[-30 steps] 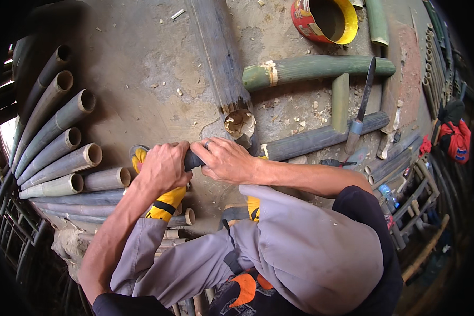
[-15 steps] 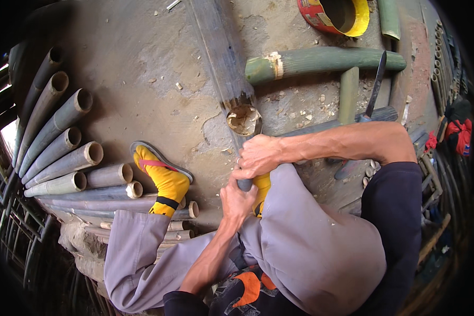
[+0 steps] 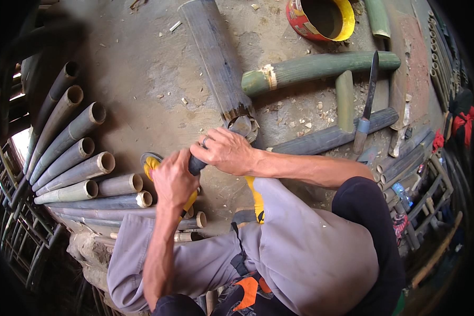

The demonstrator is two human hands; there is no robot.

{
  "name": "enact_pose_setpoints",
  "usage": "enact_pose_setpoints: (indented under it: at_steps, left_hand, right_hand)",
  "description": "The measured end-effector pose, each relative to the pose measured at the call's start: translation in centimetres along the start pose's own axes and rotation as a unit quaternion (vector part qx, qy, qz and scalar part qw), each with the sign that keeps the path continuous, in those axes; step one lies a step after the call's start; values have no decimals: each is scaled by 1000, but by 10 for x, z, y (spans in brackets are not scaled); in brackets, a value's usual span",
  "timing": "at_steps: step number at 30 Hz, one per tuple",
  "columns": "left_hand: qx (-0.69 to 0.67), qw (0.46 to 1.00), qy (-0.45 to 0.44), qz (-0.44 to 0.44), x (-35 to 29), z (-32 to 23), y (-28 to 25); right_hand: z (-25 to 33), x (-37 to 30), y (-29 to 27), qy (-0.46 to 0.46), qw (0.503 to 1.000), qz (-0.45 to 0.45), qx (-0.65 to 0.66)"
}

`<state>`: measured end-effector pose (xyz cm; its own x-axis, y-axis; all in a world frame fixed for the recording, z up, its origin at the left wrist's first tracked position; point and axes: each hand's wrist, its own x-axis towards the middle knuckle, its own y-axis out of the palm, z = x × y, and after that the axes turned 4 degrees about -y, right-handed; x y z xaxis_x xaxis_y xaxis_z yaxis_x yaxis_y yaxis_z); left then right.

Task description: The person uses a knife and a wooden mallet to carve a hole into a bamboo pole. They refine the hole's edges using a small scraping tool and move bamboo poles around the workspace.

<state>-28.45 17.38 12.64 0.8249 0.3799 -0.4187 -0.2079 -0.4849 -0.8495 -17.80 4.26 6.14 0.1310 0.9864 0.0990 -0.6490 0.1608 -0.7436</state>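
A thick grey-brown bamboo pole (image 3: 216, 58) lies on the ground, its jagged open end towards me. Both my hands grip a dark rod-shaped tool (image 3: 197, 165), slanting from lower left to upper right. My left hand (image 3: 175, 181) wraps the near part of it. Closer to the bamboo's mouth, my right hand (image 3: 227, 150), with a ring on one finger, closes over the shaft. A rounded grey piece (image 3: 241, 125) shows at the pole's opening, just beyond my right hand; I cannot tell whether it belongs to the tool. My right hand hides much of the shaft.
A green bamboo length (image 3: 321, 68) lies crosswise at the right, with a large knife (image 3: 370, 95) resting near a dark bamboo piece (image 3: 321, 141). A red and yellow tin (image 3: 347, 21) stands farther off. Several cut bamboo tubes (image 3: 89, 118) fan out at the left. Chips litter the ground.
Both hands have moved left, the left one farther and upward. The tool has swung from nearly straight to a leftward slant. Both hands still grip it.
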Motion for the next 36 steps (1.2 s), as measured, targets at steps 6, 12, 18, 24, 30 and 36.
enact_pose_setpoints:
  at_steps: [6, 12, 18, 24, 30, 36]
  left_hand:
    - [196, 937, 266, 116, 109, -52, -45]
    - [215, 916, 279, 192, 177, -61, -46]
    - [-247, 834, -155, 468, 19, 30, -24]
    - [-376, 902, -136, 159, -27, -53, 5]
    - [-718, 626, -55, 300, -44, -111, 81]
    - [-882, 300, -311, 189, -1, -154, 129]
  right_hand:
    - [-21, -10, -4, 190, 945, -249, 91]
    - [-34, 14, -3, 295, 895, -283, 178]
    - [28, -38, -29, 30, 997, -24, 68]
    - [25, -67, -95, 320, 796, -178, 482]
    - [-14, -121, -124, 339, 912, 52, 224]
    - [-48, -104, -135, 161, 904, 395, -36]
